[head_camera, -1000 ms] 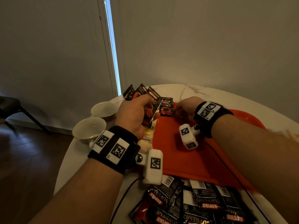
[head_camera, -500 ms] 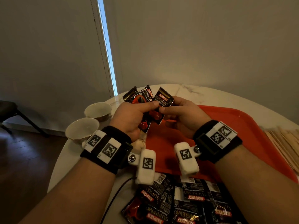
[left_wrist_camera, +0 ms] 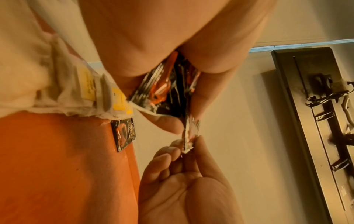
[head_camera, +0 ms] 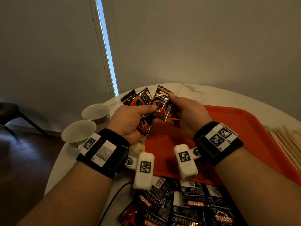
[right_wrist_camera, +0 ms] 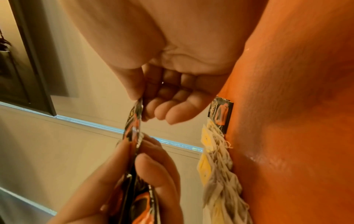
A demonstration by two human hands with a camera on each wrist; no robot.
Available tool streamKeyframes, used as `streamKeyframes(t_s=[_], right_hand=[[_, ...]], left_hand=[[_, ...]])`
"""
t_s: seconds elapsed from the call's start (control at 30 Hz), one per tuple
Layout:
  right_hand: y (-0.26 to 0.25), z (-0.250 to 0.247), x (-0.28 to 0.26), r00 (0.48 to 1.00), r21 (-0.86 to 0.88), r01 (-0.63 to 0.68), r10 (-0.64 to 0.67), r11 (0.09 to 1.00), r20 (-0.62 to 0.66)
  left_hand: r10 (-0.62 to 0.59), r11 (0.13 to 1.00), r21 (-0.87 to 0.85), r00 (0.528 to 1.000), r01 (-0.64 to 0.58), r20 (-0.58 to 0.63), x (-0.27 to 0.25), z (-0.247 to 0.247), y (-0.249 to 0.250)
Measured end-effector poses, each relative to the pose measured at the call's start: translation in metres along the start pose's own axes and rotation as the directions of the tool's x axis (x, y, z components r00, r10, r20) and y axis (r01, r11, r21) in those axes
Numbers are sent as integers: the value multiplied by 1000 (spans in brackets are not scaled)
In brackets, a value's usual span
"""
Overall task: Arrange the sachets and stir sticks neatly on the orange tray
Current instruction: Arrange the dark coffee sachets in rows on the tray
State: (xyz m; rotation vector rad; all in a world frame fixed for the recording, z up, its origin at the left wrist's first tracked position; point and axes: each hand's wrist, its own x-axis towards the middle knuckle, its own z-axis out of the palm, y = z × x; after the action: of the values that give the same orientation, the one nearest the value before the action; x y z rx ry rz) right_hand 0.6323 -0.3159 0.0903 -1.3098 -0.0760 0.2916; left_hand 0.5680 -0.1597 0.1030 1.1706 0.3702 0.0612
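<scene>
My left hand (head_camera: pixel 130 118) grips a fan of black coffee sachets (head_camera: pixel 138 101) above the left end of the orange tray (head_camera: pixel 244 128). My right hand (head_camera: pixel 187 111) pinches the rightmost sachet (head_camera: pixel 161 103) of the fan by its upper edge, thumb on top; the left thumb still lies on it. One sachet (left_wrist_camera: pixel 124 134) lies flat at the tray's far left corner. A loose pile of sachets (head_camera: pixel 179 206) sits on the table in front of the tray. Wooden stir sticks (head_camera: pixel 286 141) lie to the right of the tray.
Two white cups (head_camera: pixel 96 111) (head_camera: pixel 78 132) stand on the round marble table (head_camera: pixel 211 95), left of the tray. Tea bags (right_wrist_camera: pixel 216 159) with yellow tags lie along the tray's left edge. A dark chair (head_camera: pixel 9 111) stands off the table to the left.
My right hand has risen from the sachet lying at the tray's far corner to the fan in my left hand and taken hold of one sachet there.
</scene>
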Motion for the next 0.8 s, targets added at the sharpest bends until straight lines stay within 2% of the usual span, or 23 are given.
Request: streamKeyframes(t_s=[0.13, 0.2, 0.33, 0.43, 0.5, 0.63, 0.8], right_hand=[[-2, -2, -5, 991, -32, 44, -39, 999, 128], [-4, 1, -8, 991, -34, 60, -55, 998, 119], [-13, 4, -4, 997, 47, 65, -63, 997, -40], [-18, -5, 12, 983, 48, -13, 21, 999, -181], [-16, -13, 26, 966, -48, -104, 89, 993, -243], [-9, -18, 44, 947, -291, -255, 178, 922, -268], [-7, -7, 53, 941, -468, -312, 203, 827, -271]], left_hand=[[22, 998, -60, 997, -27, -78, 6, -4, -1], [31, 997, -69, 997, -36, -71, 7, -4, 0], [35, 988, -148, 997, -44, -62, 7, -3, 2], [39, 982, -184, 997, -50, -61, 7, -6, 4], [40, 977, -205, 997, -52, -60, 6, -7, 6], [43, 975, -215, 997, -57, -70, 6, -9, 7], [27, 983, -179, 995, -45, -101, 9, -11, 6]])
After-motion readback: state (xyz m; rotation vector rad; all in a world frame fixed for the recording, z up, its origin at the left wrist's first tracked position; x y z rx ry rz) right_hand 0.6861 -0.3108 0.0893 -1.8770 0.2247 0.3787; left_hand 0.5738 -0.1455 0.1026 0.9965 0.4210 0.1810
